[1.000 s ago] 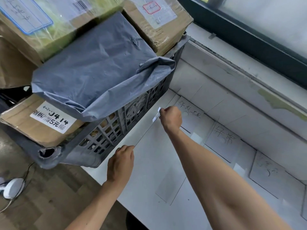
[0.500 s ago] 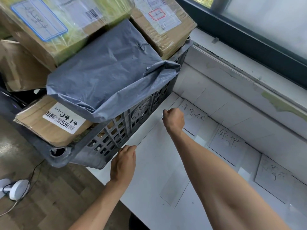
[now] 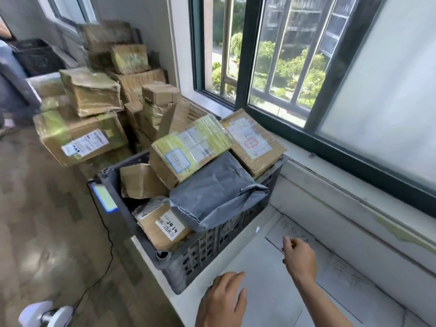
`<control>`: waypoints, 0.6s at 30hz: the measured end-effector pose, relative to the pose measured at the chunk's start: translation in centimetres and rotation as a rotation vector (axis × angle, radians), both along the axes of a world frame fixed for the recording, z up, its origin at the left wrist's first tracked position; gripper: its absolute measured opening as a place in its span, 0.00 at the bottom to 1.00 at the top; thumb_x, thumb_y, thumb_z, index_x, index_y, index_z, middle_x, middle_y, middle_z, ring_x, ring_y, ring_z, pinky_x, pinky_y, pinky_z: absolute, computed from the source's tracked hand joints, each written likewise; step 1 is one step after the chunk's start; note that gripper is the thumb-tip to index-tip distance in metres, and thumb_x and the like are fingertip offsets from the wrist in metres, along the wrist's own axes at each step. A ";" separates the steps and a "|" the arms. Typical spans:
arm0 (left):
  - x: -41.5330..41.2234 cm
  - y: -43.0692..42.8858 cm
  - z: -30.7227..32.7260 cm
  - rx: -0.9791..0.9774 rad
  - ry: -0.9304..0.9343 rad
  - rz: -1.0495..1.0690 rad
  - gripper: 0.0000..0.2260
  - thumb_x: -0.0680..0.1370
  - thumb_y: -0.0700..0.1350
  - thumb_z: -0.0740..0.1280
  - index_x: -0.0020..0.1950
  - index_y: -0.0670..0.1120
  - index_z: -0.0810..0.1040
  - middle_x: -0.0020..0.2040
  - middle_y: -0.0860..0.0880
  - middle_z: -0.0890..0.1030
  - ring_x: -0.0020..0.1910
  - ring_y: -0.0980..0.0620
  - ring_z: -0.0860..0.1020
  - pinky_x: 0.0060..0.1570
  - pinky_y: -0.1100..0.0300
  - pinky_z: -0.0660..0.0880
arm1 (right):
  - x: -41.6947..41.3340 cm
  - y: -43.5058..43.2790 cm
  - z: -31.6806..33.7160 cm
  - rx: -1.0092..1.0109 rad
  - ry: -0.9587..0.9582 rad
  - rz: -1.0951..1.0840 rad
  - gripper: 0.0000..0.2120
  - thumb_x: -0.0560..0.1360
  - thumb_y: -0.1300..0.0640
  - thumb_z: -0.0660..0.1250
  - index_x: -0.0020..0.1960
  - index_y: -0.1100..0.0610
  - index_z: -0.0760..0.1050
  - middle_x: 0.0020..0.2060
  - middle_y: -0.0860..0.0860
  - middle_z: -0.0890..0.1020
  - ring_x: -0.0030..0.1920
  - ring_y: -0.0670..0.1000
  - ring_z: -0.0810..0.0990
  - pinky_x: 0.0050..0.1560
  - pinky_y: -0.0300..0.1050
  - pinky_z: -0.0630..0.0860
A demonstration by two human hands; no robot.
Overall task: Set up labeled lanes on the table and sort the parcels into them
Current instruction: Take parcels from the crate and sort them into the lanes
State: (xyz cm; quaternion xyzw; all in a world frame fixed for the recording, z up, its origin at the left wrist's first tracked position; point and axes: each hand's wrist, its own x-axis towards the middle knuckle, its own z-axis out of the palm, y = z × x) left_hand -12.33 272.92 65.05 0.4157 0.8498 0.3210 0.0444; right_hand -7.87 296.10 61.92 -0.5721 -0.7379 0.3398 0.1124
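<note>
A grey plastic crate [image 3: 203, 246] stands on the left end of the white table [image 3: 266, 286], heaped with parcels: a grey plastic mailer [image 3: 217, 190], a tape-wrapped box [image 3: 188, 149], a brown box with a red-stamped label [image 3: 252, 142] and a small box marked J414 [image 3: 165, 227]. Handwritten paper labels [image 3: 292, 234] lie along the table's far side. My right hand [image 3: 298, 257] hovers over the nearest label with fingers loosely curled, holding nothing visible. My left hand [image 3: 224, 300] rests flat on the table beside the crate.
More cardboard boxes [image 3: 94, 114] are stacked on the floor behind the crate. A window [image 3: 283, 67] and its sill [image 3: 342, 185] run along the table's far edge. A white device with a cable [image 3: 47, 315] lies on the wooden floor at lower left.
The view has lifted up and back, showing the whole crate, window and box stack. My right hand moved off the tape line to the label. My left hand opened flat on the table.
</note>
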 end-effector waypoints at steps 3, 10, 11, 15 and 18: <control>0.2 -1.2 6.0 0.177 0.127 0.000 0.10 0.72 0.49 0.72 0.52 0.52 0.85 0.48 0.57 0.84 0.45 0.57 0.83 0.37 0.65 0.79 | 0.8 0.7 5.6 0.030 0.117 0.000 0.16 0.82 0.49 0.59 0.48 0.58 0.80 0.43 0.56 0.84 0.44 0.59 0.84 0.47 0.51 0.79; -3.8 -5.3 20.3 0.361 0.393 0.094 0.14 0.78 0.48 0.70 0.64 0.48 0.79 0.58 0.53 0.79 0.59 0.57 0.78 0.57 0.59 0.77 | -1.2 0.0 19.9 0.168 0.297 0.113 0.17 0.83 0.47 0.60 0.62 0.58 0.77 0.56 0.56 0.83 0.55 0.57 0.80 0.52 0.48 0.74; -5.0 -6.0 21.7 0.316 0.419 0.120 0.18 0.77 0.49 0.71 0.66 0.48 0.77 0.61 0.52 0.78 0.62 0.55 0.76 0.60 0.57 0.76 | -1.7 -0.9 21.5 0.182 0.318 0.143 0.17 0.83 0.48 0.61 0.64 0.58 0.76 0.57 0.56 0.83 0.53 0.56 0.79 0.51 0.47 0.74; -9.7 -7.2 24.6 0.006 0.389 0.256 0.38 0.73 0.59 0.73 0.78 0.49 0.62 0.75 0.46 0.64 0.75 0.45 0.62 0.71 0.48 0.65 | -4.1 -5.3 26.1 0.188 0.363 0.286 0.19 0.80 0.53 0.67 0.68 0.58 0.74 0.57 0.55 0.83 0.52 0.54 0.82 0.51 0.47 0.77; -13.0 -6.4 24.9 -0.068 0.286 0.297 0.44 0.73 0.63 0.70 0.80 0.46 0.56 0.77 0.44 0.62 0.76 0.43 0.60 0.72 0.48 0.63 | -6.5 -8.2 28.0 0.147 0.380 0.397 0.20 0.79 0.57 0.67 0.69 0.62 0.74 0.56 0.57 0.83 0.50 0.53 0.82 0.49 0.43 0.75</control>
